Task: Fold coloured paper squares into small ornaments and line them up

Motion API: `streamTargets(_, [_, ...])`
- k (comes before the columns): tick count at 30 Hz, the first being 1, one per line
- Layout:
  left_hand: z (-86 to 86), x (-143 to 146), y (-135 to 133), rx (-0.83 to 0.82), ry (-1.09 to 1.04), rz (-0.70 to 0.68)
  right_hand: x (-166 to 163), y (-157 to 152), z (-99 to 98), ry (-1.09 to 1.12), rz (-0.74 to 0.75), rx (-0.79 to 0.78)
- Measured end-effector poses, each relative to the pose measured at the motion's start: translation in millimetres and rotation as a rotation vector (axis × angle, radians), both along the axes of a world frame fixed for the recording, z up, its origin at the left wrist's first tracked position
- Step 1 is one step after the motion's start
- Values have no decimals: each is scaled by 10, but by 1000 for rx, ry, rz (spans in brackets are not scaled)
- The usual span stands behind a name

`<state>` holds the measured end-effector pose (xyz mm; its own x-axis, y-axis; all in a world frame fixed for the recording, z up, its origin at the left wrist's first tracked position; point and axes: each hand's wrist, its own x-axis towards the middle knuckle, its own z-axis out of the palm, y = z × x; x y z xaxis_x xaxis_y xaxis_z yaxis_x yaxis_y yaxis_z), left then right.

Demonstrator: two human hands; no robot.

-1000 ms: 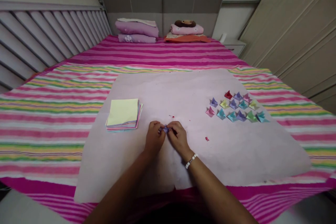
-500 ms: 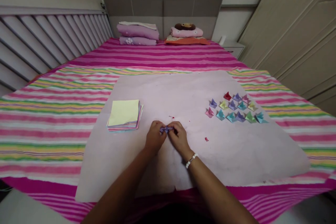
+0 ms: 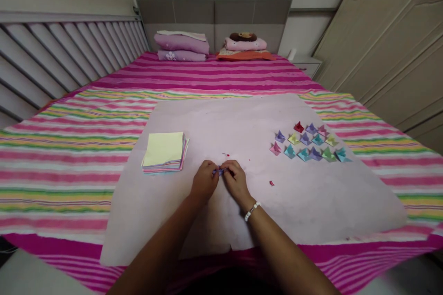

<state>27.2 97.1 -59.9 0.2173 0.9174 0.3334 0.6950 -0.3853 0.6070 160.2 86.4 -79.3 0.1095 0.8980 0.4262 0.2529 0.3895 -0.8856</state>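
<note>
Between my two hands is a small piece of folded purple paper, partly covered by the fingers. My left hand pinches its left side, and my right hand, with a white bead bracelet on the wrist, pinches its right side. The fingertips of both hands nearly meet over it. Beneath them lies a large pale sheet. To the left sits a stack of square coloured paper, pale yellow on top. At the right stand several folded paper figures in purple, pink, yellow, blue, green and red.
Small red scraps lie beyond my hands and to their right. The sheet rests on a striped bedspread. Folded bedding is piled by the headboard. A slatted rail runs along the left.
The fingers have shifted slightly on the purple paper, and less of it shows between them. The rest of the scene stays in place apart from a slight camera shift.
</note>
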Motion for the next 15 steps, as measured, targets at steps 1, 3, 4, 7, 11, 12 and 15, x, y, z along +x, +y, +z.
streamTargets(1, [0,2,1,2,4,0,-1,3,-5,6,0,1])
streamTargets(3, [0,6,4,9,10,-4,-3,8,-12,16,-2,-2])
streamTargets(4, [0,8,6,13,13,-7,-3,9,-14,20,-3,-4])
streamTargets(7, [-7,6,11,25,17,-23,-2,10,-13,28,-9,-13])
streamTargets(11, [-35,-14,24,42,15,-33,-11,13,-8,43,-27,-36])
streamTargets(12, [-40,-21,30,46,14,-33,-15,15,-8,49,-34,-45])
streamTargets(15, [-42,-41,50,57,12,-27,-27,29,-14,68,-54,-70])
